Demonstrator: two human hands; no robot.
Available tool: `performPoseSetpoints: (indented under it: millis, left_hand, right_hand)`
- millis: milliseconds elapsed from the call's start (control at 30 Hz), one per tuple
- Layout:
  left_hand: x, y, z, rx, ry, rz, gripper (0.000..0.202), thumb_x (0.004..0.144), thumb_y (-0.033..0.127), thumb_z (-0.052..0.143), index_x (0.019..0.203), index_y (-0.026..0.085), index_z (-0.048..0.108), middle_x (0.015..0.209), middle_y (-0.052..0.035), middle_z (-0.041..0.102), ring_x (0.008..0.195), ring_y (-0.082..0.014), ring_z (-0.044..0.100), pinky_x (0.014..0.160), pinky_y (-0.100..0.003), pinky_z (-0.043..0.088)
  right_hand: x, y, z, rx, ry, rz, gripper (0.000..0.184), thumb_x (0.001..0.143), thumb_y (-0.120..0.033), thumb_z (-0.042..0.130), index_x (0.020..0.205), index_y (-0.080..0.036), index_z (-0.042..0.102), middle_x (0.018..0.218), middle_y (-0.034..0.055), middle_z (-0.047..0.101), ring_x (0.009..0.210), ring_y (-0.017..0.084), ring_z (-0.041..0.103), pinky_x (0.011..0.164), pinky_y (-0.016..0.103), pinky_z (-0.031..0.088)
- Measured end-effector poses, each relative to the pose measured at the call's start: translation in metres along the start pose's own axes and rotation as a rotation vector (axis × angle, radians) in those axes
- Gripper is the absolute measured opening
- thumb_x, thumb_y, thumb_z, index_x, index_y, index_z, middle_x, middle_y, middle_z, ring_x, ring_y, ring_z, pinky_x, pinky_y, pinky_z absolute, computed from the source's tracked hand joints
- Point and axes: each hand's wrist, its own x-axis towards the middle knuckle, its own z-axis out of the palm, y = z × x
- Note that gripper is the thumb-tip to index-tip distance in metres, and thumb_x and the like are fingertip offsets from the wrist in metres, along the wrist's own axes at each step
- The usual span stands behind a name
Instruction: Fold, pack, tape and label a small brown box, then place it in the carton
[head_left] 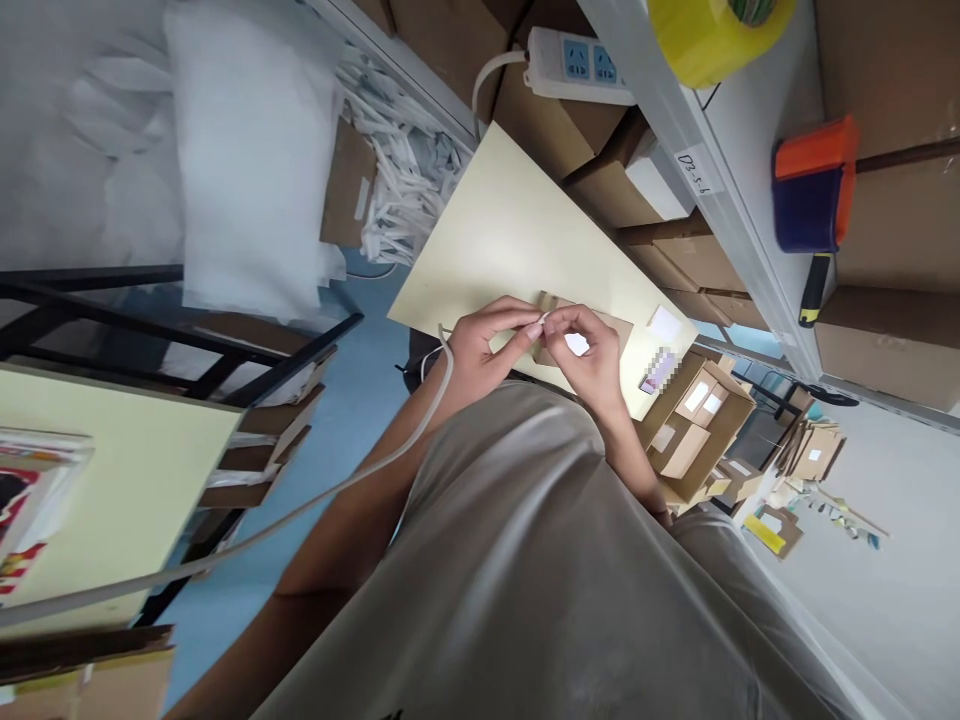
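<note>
My left hand (pixel 491 345) and my right hand (pixel 589 350) meet at their fingertips above the near side of a cream tabletop (pixel 517 230). Between the pinched thumbs and forefingers is a small white piece (pixel 544 317), too small to make out its kind. Below them lies a flat brown cardboard box (pixel 616 328), partly covered by my right hand. A white label (pixel 577 343) shows through the gap between my right thumb and fingers.
To the right are a white paper slip (pixel 664 322), a blurred-out phone-like object (pixel 658 372) and an open carton (pixel 739 410) holding small boxes. A white cable (pixel 375 462) crosses over my left forearm. A power strip (pixel 581 65) and shelf (pixel 712 190) border the far side.
</note>
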Motion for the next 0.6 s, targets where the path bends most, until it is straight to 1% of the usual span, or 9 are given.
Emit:
performPoseSetpoints:
  millis: [100, 233, 400, 600]
  left_hand:
    - [0.0021, -0.0013, -0.0043, 0.003, -0.008, -0.012, 0.041, 0.11, 0.06, 0.072, 0.109, 0.022, 0.089, 0.113, -0.0113, 0.084, 0.106, -0.0236, 0.078, 0.101, -0.037, 0.065]
    - [0.0025, -0.003, -0.0083, 0.016, -0.022, -0.014, 0.04, 0.111, 0.058, 0.07, 0.109, 0.022, 0.089, 0.113, -0.011, 0.084, 0.106, -0.0231, 0.078, 0.101, -0.037, 0.065]
    - [0.0002, -0.0047, -0.0109, 0.066, -0.041, 0.009, 0.035, 0.113, 0.051, 0.069, 0.113, 0.022, 0.089, 0.115, -0.0106, 0.083, 0.107, -0.0228, 0.078, 0.101, -0.037, 0.065]
    - [-0.0033, -0.0013, -0.0073, 0.178, -0.051, 0.081, 0.029, 0.115, 0.038, 0.065, 0.119, 0.023, 0.089, 0.117, -0.0091, 0.083, 0.107, -0.0218, 0.079, 0.1, -0.035, 0.065]
  right_hand:
    - [0.0025, -0.0007, 0.0038, -0.022, 0.007, 0.006, 0.019, 0.103, -0.043, 0.073, 0.096, -0.025, 0.074, 0.092, 0.0003, 0.077, 0.089, 0.019, 0.074, 0.091, 0.036, 0.064]
    - [0.0031, -0.0011, 0.0071, -0.024, 0.005, 0.017, 0.018, 0.101, -0.042, 0.073, 0.095, -0.025, 0.073, 0.09, 0.0002, 0.077, 0.087, 0.019, 0.074, 0.089, 0.036, 0.064]
    - [0.0007, -0.0029, 0.0089, 0.014, 0.016, 0.025, 0.02, 0.102, -0.045, 0.073, 0.099, -0.025, 0.075, 0.091, 0.0008, 0.079, 0.084, 0.019, 0.076, 0.088, 0.037, 0.066]
    - [-0.0036, -0.0047, 0.008, 0.015, 0.046, 0.07, 0.014, 0.099, -0.039, 0.072, 0.093, -0.026, 0.074, 0.088, 0.0, 0.081, 0.085, 0.019, 0.078, 0.09, 0.037, 0.068]
